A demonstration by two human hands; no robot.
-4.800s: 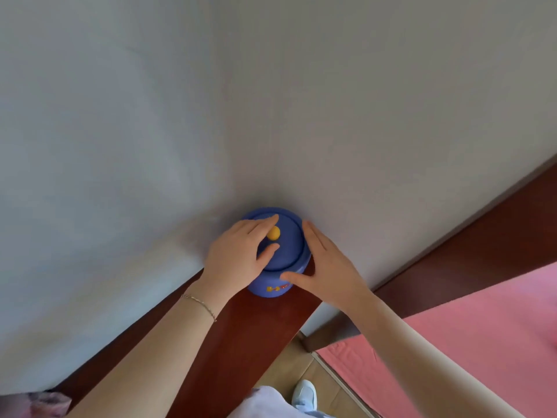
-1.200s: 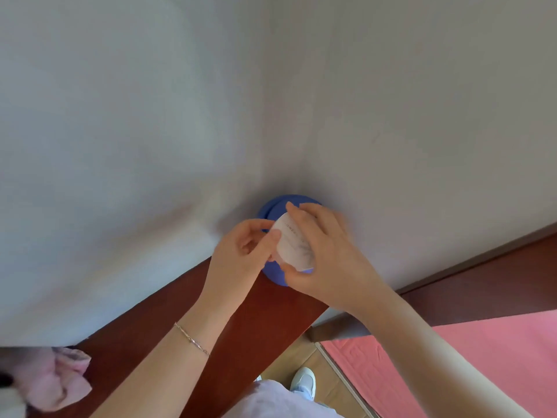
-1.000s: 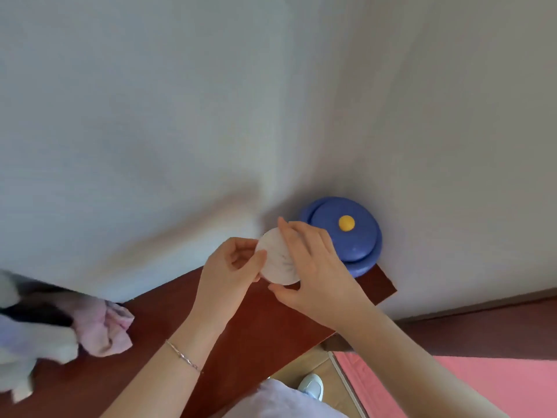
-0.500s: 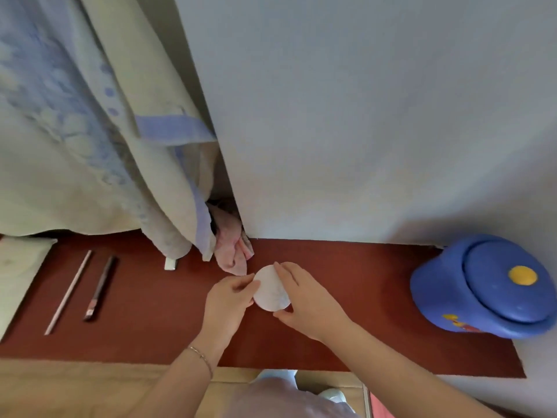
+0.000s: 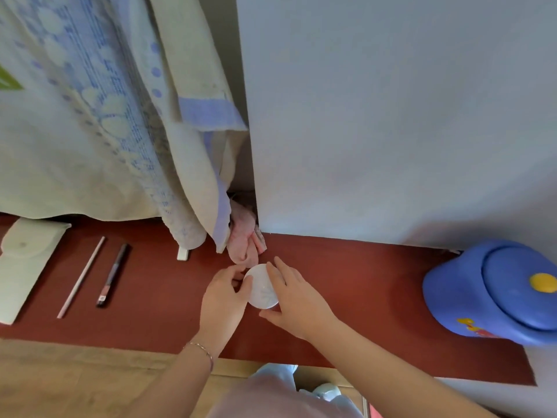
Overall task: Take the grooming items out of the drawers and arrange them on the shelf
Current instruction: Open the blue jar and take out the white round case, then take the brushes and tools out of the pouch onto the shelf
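A small round white compact (image 5: 262, 287) sits low over the dark red shelf (image 5: 156, 300), held between both hands. My left hand (image 5: 223, 300) grips its left edge with thumb and curled fingers. My right hand (image 5: 297, 300) holds its right side, fingers laid over the top and thumb under the lower edge. A blue lidded jar (image 5: 494, 292) with a yellow knob stands at the shelf's right end. Left of the hands lie a dark pen-like stick (image 5: 113, 274), a thin pale stick (image 5: 81, 277) and a cream pouch (image 5: 22, 260).
A pale patterned curtain (image 5: 99, 116) hangs down to the shelf on the left, with a pink cloth (image 5: 244, 239) bunched under its edge just behind the compact. A white wall (image 5: 391, 116) backs the shelf on the right. Wooden floor and my shoes show below.
The view swung from the blue jar in the corner to the shelf's middle. Both hands carried the white compact leftward from the jar and down close to the shelf surface.
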